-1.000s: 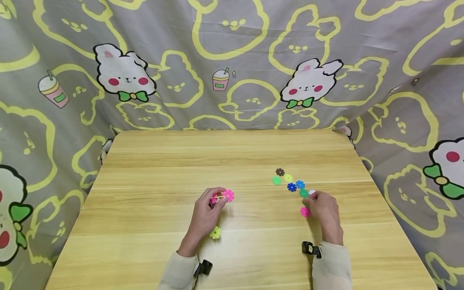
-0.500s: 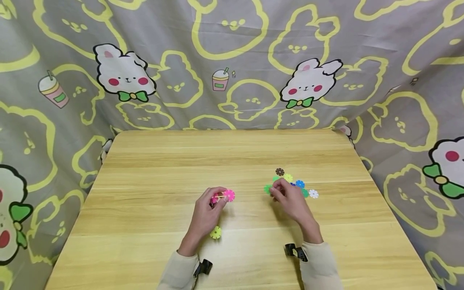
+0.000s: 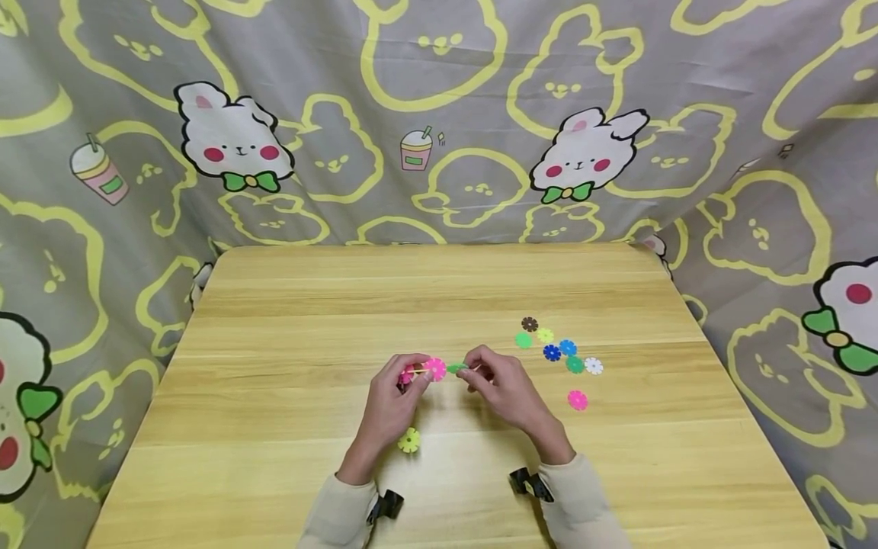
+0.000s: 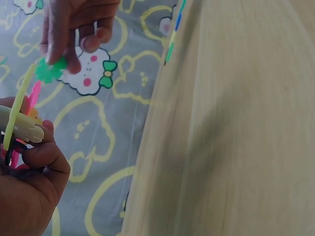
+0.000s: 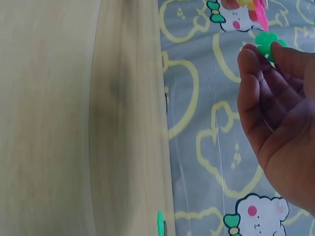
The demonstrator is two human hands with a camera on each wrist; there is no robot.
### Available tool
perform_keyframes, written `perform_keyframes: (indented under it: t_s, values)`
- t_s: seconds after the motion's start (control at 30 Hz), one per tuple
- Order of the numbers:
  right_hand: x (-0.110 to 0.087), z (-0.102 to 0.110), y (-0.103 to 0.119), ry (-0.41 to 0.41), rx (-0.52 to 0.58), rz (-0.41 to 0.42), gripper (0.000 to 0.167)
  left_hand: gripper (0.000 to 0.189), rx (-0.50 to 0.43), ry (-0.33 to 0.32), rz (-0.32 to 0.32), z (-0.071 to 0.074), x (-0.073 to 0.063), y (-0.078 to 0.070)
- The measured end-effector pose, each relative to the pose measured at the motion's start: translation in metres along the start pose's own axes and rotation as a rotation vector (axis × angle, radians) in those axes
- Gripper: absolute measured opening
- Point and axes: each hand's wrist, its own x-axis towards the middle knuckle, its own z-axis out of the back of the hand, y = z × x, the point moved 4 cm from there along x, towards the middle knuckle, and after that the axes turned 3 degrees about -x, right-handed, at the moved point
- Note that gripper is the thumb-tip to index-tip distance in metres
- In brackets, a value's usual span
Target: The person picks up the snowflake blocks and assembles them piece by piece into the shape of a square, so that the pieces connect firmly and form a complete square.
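Observation:
My left hand point(image 3: 391, 404) grips a cluster of notched snowflake discs. A pink snowflake disc point(image 3: 435, 370) faces up at its right side. Edge-on in the left wrist view is a yellow snowflake disc point(image 4: 19, 103), with a whitish piece point(image 4: 27, 129) and an orange bit point(image 4: 34, 115) beside it. My right hand point(image 3: 511, 389) pinches a green snowflake disc point(image 5: 269, 45) between thumb and index finger. This green disc is close to the pink one; whether they touch I cannot tell. Fingers hide much of the cluster.
Loose snowflake discs lie to the right on the wooden table point(image 3: 309, 305), including a brown disc point(image 3: 530, 324), a white disc point(image 3: 594, 366) and a pink disc point(image 3: 578, 400). Below the left hand shows another yellow disc point(image 3: 409, 440). Patterned cloth point(image 3: 473, 91) encloses the table.
My right hand has moved left from the loose discs, bringing a green snowflake disc over to the cluster. The left hand has stayed almost still.

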Motion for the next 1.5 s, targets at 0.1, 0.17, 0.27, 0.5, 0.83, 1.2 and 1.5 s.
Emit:
perform_keyframes:
  t_s: [0.1, 0.17, 0.27, 0.5, 0.83, 1.2, 1.5]
  values:
    - [0.0, -0.003, 0.002, 0.008, 0.009, 0.014, 0.007, 0.019, -0.014, 0.001, -0.005, -0.001, 0.0, -0.001]
    - [0.001, -0.003, 0.003, 0.0, -0.004, 0.031, 0.007, 0.019, -0.023, 0.001, -0.006, -0.001, 0.0, -0.001]
    - [0.001, -0.003, 0.005, -0.028, -0.053, 0.082, 0.006, 0.018, -0.024, 0.001, -0.007, -0.002, 0.0, -0.001]
    - [0.001, -0.003, 0.007, -0.093, -0.147, 0.193, 0.008, 0.019, 0.005, 0.016, 0.011, -0.003, 0.001, 0.003]
    - [0.001, -0.011, 0.009, -0.229, -0.211, 0.264, 0.008, 0.014, -0.006, 0.012, 0.009, -0.003, 0.001, 0.003]
    - [0.001, -0.015, 0.012, -0.27, -0.269, 0.294, 0.006, 0.015, 0.01, -0.003, -0.004, -0.002, 0.001, 0.006]
    - [0.0, -0.007, 0.007, -0.213, -0.281, 0.224, 0.022, 0.018, -0.003, 0.012, -0.012, -0.001, 0.002, 0.007]
